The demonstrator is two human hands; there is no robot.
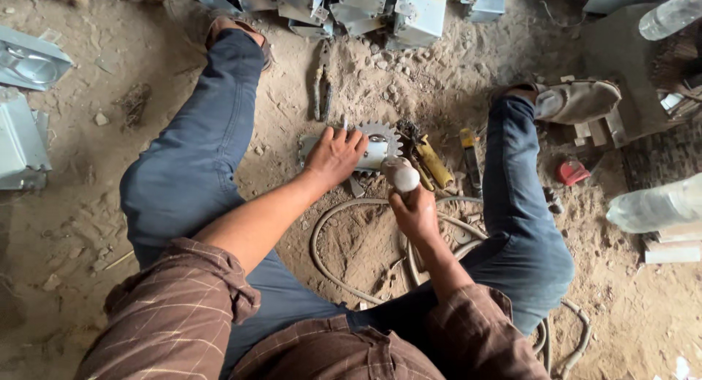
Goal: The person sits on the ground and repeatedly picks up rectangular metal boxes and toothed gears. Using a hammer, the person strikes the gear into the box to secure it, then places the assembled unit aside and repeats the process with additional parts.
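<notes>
Steel, grey and dusty: the toothed gear [382,140] lies flat on the dirt floor [88,204] between my spread legs, joined to a pale metal part [365,155] under it. My left hand [334,156] is spread flat on top, palm down and fingers open, so the piece cannot slide or tip in the loose sand. My right hand [415,213] is clenched round a hammer [401,177], its pale rounded head just beside the gear, held low and close, I think, for short blows. I sit with the work near my body so both hands reach it without stretching. Pliers [322,87] lie beyond the gear, and a yellow-handled tool [434,163] just right of it, within easy reach. A hose [344,212] loops through the dirt under my right wrist. Grey metal boxes [409,10] are heaped at the far edge, by my feet.
</notes>
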